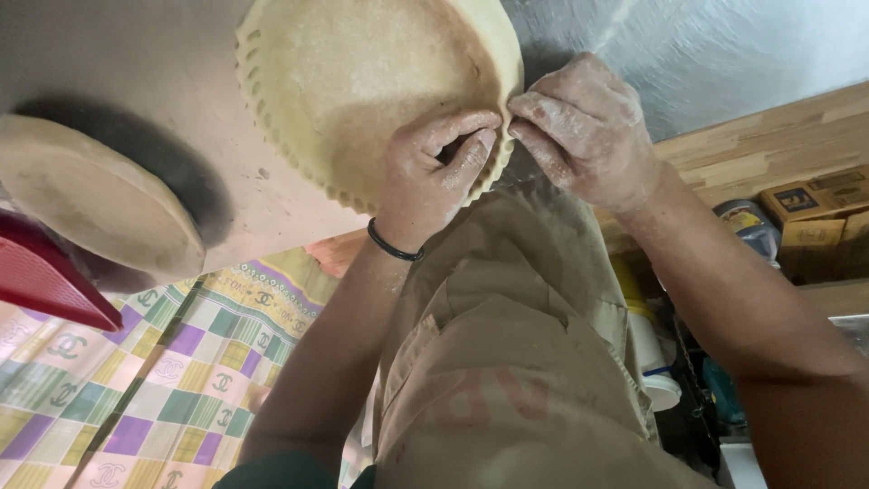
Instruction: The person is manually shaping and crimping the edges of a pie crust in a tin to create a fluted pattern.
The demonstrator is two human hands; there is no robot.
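Dough: a wide, pale round sheet of dough with a crimped rim is lying just above both hands, its near edge caught between them.
Left hand: the floured left hand is pinching the rim, thumb and fingers closed on the dough.
Right hand: the floured right hand is touching the left and is clamping the same edge.
Risk: in my judgement, pinching too hard could be tearing the thin rim.
Surface: a brown wooden board is bearing the dough; a second smooth dough round is sitting well left of the hands.
Room: a checked patterned cloth is lying below the left hand.
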